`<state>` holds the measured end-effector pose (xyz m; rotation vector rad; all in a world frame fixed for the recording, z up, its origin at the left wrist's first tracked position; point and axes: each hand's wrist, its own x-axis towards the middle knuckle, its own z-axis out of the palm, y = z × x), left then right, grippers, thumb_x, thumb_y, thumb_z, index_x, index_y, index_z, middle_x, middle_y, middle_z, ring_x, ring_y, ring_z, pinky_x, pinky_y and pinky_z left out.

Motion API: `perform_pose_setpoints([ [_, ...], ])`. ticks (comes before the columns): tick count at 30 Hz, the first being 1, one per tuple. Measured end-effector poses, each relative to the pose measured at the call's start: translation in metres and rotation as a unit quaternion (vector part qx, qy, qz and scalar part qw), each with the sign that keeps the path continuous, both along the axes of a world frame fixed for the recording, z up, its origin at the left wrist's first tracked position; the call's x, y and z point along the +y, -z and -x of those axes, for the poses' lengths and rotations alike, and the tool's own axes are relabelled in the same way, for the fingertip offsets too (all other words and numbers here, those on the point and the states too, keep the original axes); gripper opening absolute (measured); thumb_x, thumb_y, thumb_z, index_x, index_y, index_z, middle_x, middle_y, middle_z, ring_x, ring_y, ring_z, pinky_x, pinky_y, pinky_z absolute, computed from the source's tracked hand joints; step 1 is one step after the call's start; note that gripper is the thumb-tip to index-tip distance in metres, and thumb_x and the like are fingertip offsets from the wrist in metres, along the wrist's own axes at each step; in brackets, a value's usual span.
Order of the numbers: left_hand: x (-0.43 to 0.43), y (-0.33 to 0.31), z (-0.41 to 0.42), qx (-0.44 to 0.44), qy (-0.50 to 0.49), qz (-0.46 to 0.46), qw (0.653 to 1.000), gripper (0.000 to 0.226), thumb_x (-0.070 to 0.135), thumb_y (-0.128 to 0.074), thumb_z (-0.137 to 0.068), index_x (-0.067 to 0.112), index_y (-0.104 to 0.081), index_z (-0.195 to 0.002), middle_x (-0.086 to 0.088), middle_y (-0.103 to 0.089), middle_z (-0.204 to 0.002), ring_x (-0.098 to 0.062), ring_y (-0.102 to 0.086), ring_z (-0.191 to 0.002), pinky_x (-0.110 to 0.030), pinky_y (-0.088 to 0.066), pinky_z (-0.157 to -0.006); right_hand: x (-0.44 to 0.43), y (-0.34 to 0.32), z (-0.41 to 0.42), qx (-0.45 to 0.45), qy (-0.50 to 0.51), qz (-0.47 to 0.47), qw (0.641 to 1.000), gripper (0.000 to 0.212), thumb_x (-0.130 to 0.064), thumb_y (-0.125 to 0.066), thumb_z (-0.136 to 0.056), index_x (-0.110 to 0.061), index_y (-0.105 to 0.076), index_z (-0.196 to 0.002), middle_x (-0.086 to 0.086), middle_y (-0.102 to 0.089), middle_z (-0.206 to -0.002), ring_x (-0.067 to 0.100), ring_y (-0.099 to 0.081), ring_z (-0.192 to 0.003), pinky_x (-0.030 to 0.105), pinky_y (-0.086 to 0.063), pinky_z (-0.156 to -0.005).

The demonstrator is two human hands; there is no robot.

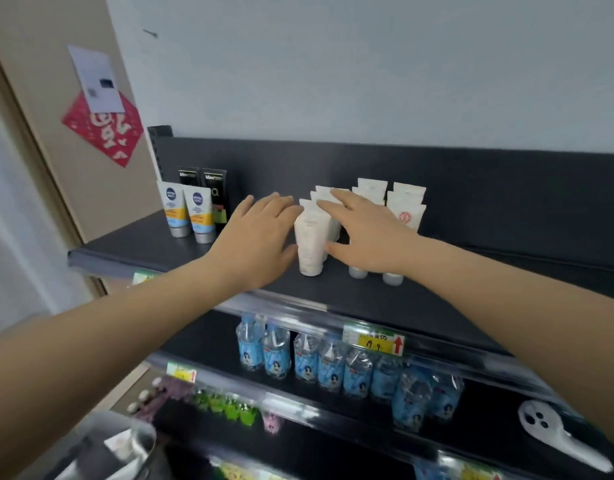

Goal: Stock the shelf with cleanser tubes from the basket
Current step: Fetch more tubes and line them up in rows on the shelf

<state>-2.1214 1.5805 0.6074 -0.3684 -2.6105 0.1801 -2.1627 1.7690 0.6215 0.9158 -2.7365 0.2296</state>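
Note:
On the dark top shelf [132,247] stand rows of white cleanser tubes, caps down. The front tube [309,242] of the left row stands between my two hands. My left hand [255,237] rests flat against its left side, fingers spread. My right hand [364,233] lies over the tops of the tubes behind it, thumb by the front tube's right side. Further white tubes [406,206], one with a red emblem, stand to the right, partly hidden by my right hand. Neither hand grips a tube. The basket [125,445] shows blurred at the bottom left.
Two blue-and-yellow tubes [189,211] and two black tubes [214,192] stand at the shelf's left end. Water bottles [333,365] fill the shelf below, with price tags on the rails. A wall and a door with a red paper decoration lie to the left.

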Motion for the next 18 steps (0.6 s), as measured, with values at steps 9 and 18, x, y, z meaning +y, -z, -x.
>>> perform_pose_setpoints([
  [9,-0.091,0.023,-0.052,-0.028,-0.128,0.005,0.991,0.065,0.039,-0.052,-0.090,0.019,-0.029,-0.147,-0.003,-0.028,-0.153,-0.021,-0.022,-0.143,-0.044,-0.013,-0.116,-0.100,0.021,-0.016,-0.017,-0.120,-0.008,0.993,0.072,-0.043,-0.052,-0.091,-0.025,-0.015,-0.151,0.003,-0.002,-0.160,0.020,-0.005,-0.147,0.041,-0.017,-0.118],
  [18,-0.209,0.057,-0.095,-0.071,-0.212,-0.030,0.974,0.062,0.040,-0.049,-0.092,0.020,-0.027,-0.147,-0.003,-0.026,-0.155,-0.023,-0.021,-0.143,-0.045,-0.015,-0.118,-0.235,0.059,-0.033,-0.044,-0.208,-0.035,0.976,0.072,-0.043,-0.051,-0.092,-0.024,-0.015,-0.151,0.004,-0.001,-0.160,0.021,-0.005,-0.146,0.038,-0.015,-0.116],
])
